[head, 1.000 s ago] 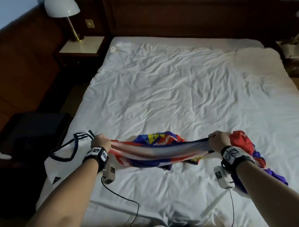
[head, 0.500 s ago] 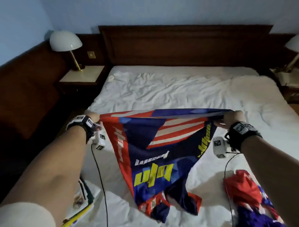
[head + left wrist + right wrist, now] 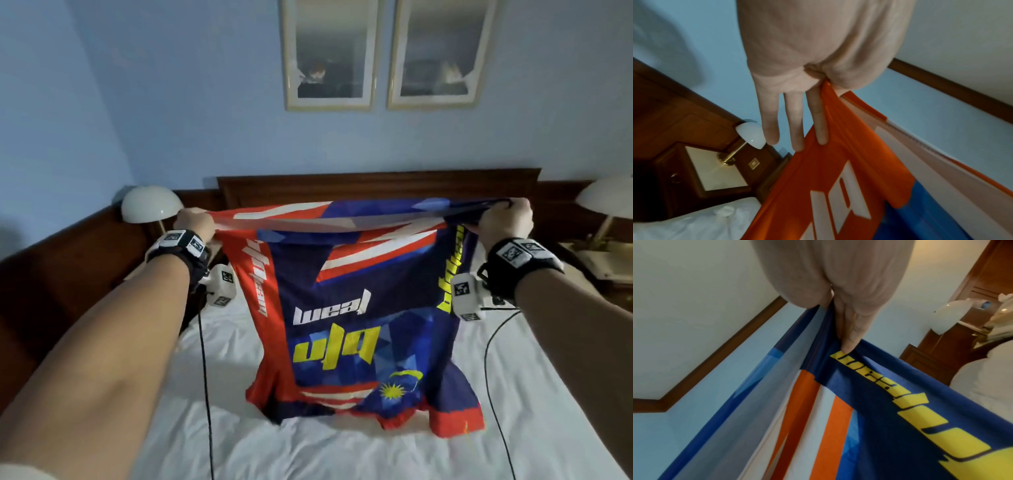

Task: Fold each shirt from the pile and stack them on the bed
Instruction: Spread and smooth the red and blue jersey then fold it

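The left hand [image 3: 195, 222] is pinching the red edge of the shirt [image 3: 356, 322] between thumb and forefinger, its other fingers [image 3: 795, 121] hanging straight. The right hand [image 3: 503, 222] is gripping the navy edge, its grip mostly hidden by cloth. The shirt is hanging stretched between both hands, its lower end touching the bed [image 3: 308, 452]; its far side is hidden.

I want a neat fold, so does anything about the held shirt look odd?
Yes: the shirt, stretched between left hand and right hand, hangs upside down, lettering inverted, sleeves at the bottom.
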`<state>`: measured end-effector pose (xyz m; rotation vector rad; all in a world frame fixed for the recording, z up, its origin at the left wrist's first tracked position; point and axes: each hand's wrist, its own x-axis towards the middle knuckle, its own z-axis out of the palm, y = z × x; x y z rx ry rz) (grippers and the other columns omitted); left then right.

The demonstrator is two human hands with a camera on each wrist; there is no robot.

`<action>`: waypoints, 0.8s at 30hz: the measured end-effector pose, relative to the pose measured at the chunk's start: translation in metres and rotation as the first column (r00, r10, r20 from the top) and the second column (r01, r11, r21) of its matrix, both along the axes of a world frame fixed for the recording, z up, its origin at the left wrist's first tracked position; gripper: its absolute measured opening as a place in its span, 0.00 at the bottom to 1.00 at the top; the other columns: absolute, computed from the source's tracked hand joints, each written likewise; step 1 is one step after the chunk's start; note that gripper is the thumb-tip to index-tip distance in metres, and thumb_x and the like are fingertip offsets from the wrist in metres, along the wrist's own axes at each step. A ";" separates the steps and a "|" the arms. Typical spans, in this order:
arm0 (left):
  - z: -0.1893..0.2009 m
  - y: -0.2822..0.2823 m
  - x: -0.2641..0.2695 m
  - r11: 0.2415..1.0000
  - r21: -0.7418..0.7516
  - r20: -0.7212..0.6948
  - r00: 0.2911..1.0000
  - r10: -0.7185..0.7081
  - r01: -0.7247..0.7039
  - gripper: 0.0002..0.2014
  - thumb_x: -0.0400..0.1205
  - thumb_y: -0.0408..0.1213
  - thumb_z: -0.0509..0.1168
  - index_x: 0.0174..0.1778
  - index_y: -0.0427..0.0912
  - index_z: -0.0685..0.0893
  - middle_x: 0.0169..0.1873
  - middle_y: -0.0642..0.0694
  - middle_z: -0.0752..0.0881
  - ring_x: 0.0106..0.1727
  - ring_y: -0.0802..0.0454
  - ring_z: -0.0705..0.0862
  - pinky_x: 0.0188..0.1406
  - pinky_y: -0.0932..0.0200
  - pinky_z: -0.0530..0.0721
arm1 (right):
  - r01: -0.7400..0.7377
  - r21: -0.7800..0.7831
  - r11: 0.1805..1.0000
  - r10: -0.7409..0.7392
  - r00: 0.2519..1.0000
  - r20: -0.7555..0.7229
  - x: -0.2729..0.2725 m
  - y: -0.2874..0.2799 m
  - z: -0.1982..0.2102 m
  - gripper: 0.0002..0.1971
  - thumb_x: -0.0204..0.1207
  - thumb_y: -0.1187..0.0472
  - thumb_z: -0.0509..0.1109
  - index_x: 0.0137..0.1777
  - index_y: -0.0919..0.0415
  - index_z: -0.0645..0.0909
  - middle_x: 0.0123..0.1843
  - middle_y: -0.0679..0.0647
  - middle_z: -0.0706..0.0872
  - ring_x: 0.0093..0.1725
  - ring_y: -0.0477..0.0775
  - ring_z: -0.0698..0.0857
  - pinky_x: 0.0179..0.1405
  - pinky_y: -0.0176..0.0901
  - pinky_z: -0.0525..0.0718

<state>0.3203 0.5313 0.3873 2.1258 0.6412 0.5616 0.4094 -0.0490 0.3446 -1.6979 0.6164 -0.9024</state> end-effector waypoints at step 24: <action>-0.257 -0.047 -0.309 0.985 -0.171 -0.282 0.957 -0.072 0.024 0.19 0.83 0.25 0.50 0.59 0.40 0.84 0.54 0.36 0.89 0.30 0.37 0.92 0.25 0.50 0.90 | -0.157 0.251 0.955 0.216 0.950 -0.226 -0.377 0.012 -0.229 0.07 0.85 0.61 0.58 0.51 0.61 0.76 0.48 0.68 0.87 0.41 0.68 0.91 0.37 0.60 0.94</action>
